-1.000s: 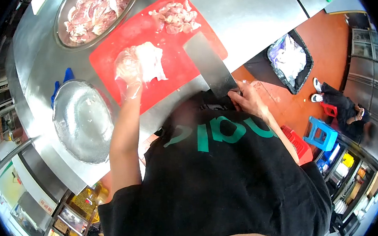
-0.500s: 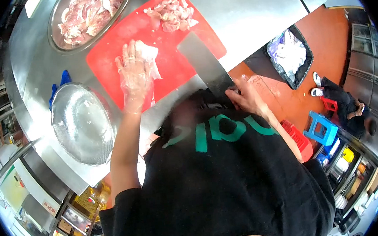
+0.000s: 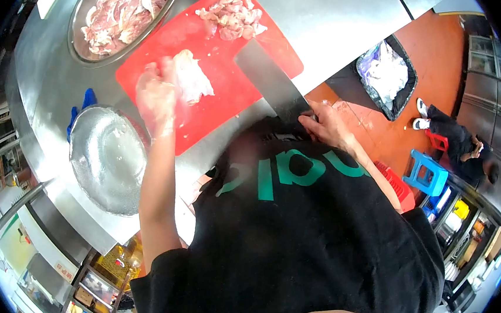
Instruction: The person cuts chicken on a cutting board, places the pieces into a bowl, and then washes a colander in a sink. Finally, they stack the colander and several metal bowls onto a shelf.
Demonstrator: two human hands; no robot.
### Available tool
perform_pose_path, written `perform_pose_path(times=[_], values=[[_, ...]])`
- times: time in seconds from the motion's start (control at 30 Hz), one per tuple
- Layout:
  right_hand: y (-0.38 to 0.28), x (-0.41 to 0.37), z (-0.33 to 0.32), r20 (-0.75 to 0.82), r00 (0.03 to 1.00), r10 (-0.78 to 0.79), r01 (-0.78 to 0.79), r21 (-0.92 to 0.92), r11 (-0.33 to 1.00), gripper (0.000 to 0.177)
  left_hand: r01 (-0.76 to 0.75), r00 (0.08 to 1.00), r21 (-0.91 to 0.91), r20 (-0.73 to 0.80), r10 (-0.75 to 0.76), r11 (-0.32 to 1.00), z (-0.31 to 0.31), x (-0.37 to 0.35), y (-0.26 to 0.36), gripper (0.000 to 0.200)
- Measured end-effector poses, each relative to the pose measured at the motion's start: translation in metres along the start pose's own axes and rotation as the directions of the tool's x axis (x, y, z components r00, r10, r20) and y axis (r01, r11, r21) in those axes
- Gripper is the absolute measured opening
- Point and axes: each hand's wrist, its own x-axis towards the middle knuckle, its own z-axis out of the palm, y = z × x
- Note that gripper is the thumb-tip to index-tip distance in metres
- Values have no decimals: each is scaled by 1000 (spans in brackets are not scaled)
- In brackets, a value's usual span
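A red cutting board (image 3: 227, 87) lies on the steel counter. On it sits a flat piece of pale raw meat (image 3: 192, 78), with a pile of cut meat pieces (image 3: 231, 18) near the far edge. My left hand (image 3: 157, 93), in a clear plastic glove, is just left of the flat piece; its fingers are smeared by motion. My right hand (image 3: 326, 126) is closed round the handle of a cleaver (image 3: 271, 78), whose wide blade reaches over the board's near right edge.
A steel bowl of raw meat (image 3: 122, 19) stands beyond the board. A mesh strainer (image 3: 108, 162) and a blue cloth (image 3: 87, 98) are at the left. Right of the counter are a lined bin (image 3: 384, 75), a blue stool (image 3: 425, 172) and a seated person (image 3: 461, 146).
My left hand has come off the flat piece of meat and moved left, uncovering it. My right hand and the cleaver have hardly moved.
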Motion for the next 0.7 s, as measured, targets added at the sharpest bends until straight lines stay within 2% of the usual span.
perform_pose_path(times=[0.03, 0.07, 0.13, 0.17, 0.2, 0.27, 0.3, 0.33, 0.37, 0.4, 0.43, 0.47, 0.5, 0.53, 0.6, 0.67, 0.7], values=[[0, 0, 2, -21, 1000, -19, 19, 14, 1000, 28, -225, 960, 540, -21, 280, 811, -5, -4, 11, 51], [1, 0, 3, -45, 998, -36, 37, 30, 999, 27, -227, 959, 542, -21, 283, 809, -2, -3, 9, 51], [3, 0, 3, -35, 999, -40, 41, 22, 999, 27, -194, 981, 567, 102, 165, 801, 7, -4, 2, 54], [3, 1, 2, -25, 998, -51, 51, 6, 999, 27, -171, 981, 490, 163, 103, 855, 6, -3, 10, 46], [3, 1, 2, -28, 998, -53, 53, 6, 999, 27, -173, 981, 490, 163, 106, 854, 10, 0, 3, 46], [4, 0, 3, -50, 999, -8, 11, 46, 999, 26, -393, 919, 311, 159, 361, 865, 26, 6, -29, 33], [4, -1, 2, -53, 999, -7, 9, 48, 999, 26, -396, 918, 310, 162, 363, 864, 38, 3, -40, 33], [4, 0, 1, -46, 998, -32, 33, 28, 999, 26, -279, 960, 116, 33, 277, 953, 49, -2, -44, 26], [4, -1, 1, -39, 998, -56, 57, 8, 998, 27, -166, 985, -97, -72, 160, 981, 56, -5, -48, 21], [7, -1, 2, -43, 998, -55, 55, 10, 998, 27, -168, 984, -98, -68, 162, 981, 57, -2, -52, 21], [11, -1, 3, -58, 998, -39, 40, 15, 999, 27, 0, 996, -479, -83, -45, 878, 54, 0, -49, 19], [13, -1, 3, -73, 997, -25, 26, 18, 999, 27, 139, 971, -782, -14, -240, 607, 50, 4, -48, 20], [9, -2, 3, -76, 997, -26, 28, 17, 999, 27, 91, 992, -751, 9, -128, 654, 37, 8, -59, 22], [1, -4, 2, -76, 997, -16, 19, 38, 999, 27, 121, 992, -802, 111, -54, 585, 14, -1, -14, 20], [2, -2, 2, -72, 997, -9, 13, 62, 998, 28, -23, 991, -806, 58, 118, 591, -5, 12, -33, 18], [16, 2, 4, -76, 995, -68, 76, 102, 992, 28, -224, 966, -532, -11, 258, 817, -25, -14, 43, 17], [15, 2, 4, -68, 995, -72, 79, 101, 992, 28, -404, 901, -315, 27, 434, 859, -30, -22, 53, 9]])
